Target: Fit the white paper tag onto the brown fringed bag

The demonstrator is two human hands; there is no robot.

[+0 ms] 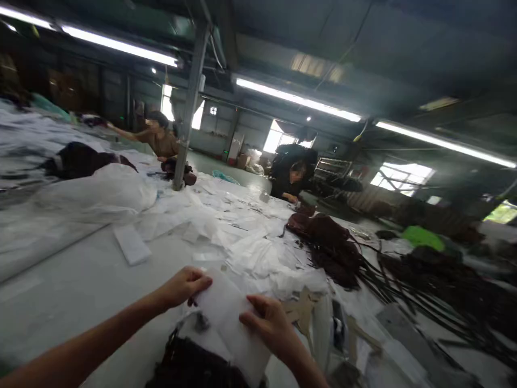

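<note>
A thin white sheet, like foam or paper, is stretched between my two hands above the table. My left hand pinches its upper left edge between thumb and fingers. On the opposite edge, my right hand grips it with the thumb on top. Just below the sheet lies a dark, shiny item, perhaps a bag, partly covered by it; its exact kind is unclear. Motion blurs the picture somewhat.
White sheets and scraps litter the table. A white block of sheets lies left. Brown leather-like bags with long straps are at right, near cardboard pieces. A post rises beyond. Two people work across the table.
</note>
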